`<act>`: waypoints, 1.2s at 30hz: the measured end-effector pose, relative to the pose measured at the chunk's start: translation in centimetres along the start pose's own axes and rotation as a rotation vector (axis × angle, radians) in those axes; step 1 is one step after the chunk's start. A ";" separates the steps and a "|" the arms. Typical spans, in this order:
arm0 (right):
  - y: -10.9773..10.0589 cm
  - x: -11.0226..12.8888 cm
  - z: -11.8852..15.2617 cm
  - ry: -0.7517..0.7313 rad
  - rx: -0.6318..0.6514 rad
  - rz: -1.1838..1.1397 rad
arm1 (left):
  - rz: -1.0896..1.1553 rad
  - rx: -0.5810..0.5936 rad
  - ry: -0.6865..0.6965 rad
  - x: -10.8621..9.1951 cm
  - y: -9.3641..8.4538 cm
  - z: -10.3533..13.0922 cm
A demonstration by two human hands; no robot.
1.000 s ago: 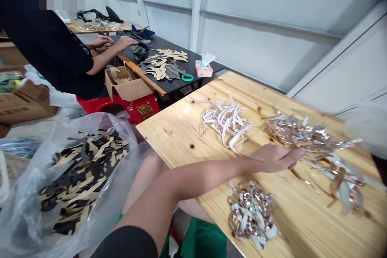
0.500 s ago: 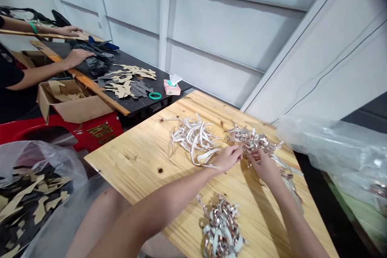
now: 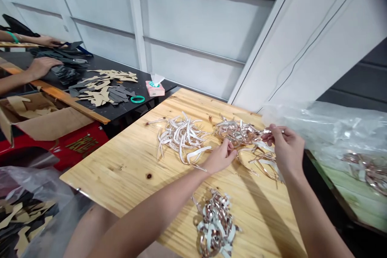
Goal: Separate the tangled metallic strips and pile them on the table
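In the head view, my right hand (image 3: 288, 149) pinches shiny rose-gold strips (image 3: 263, 132) at the right end of a tangled heap of metallic strips (image 3: 236, 129). My left hand (image 3: 222, 156) is at the heap's near edge, thumb and fingers closed together; anything between them is too small to make out. Left of it lies a loose pile of white-backed strips (image 3: 183, 135). More loose strips (image 3: 261, 159) lie between my two hands. Nearer to me is a separate bunch of curled shiny strips (image 3: 216, 223). All rest on a pale wooden table (image 3: 133, 165).
At the left, a black table (image 3: 116, 109) bears grey and beige cut pieces (image 3: 105, 88), a green tape ring (image 3: 137, 99) and a tissue box (image 3: 155, 88). A co-worker's hand (image 3: 45, 66) rests there. Clear plastic bags (image 3: 320, 125) flank the right side; a cardboard box (image 3: 57, 127) stands left.
My right hand has moved right and up, away from my left hand, with strips in its fingers. My left hand stays by the heap. The view has turned to the right.
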State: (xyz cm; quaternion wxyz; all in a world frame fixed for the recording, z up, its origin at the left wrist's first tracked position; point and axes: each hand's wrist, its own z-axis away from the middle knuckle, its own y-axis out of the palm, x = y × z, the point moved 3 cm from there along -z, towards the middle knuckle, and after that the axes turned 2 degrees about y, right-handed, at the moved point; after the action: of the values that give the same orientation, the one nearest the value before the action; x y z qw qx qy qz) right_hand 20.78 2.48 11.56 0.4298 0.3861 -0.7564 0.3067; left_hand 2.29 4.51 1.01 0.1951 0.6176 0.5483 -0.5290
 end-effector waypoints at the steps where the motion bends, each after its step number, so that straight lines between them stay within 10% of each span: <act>1: 0.2 0.0 0.2 0.042 -0.007 -0.112 | 0.026 -0.003 0.005 -0.2 0.0 0.1; 10: 2.5 0.0 8.1 0.465 0.439 -0.450 | 0.321 -0.125 -0.089 -0.8 -0.5 0.2; 36: 2.5 -7.6 11.2 0.439 0.482 -0.227 | 0.388 0.168 -0.123 -1.4 1.8 0.5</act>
State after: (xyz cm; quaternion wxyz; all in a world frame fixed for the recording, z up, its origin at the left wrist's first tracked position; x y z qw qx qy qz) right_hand 16.53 -2.75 -0.46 0.5100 0.4830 -0.5039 0.5027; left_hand 3.92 2.85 1.41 0.2741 0.6922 0.3602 -0.5622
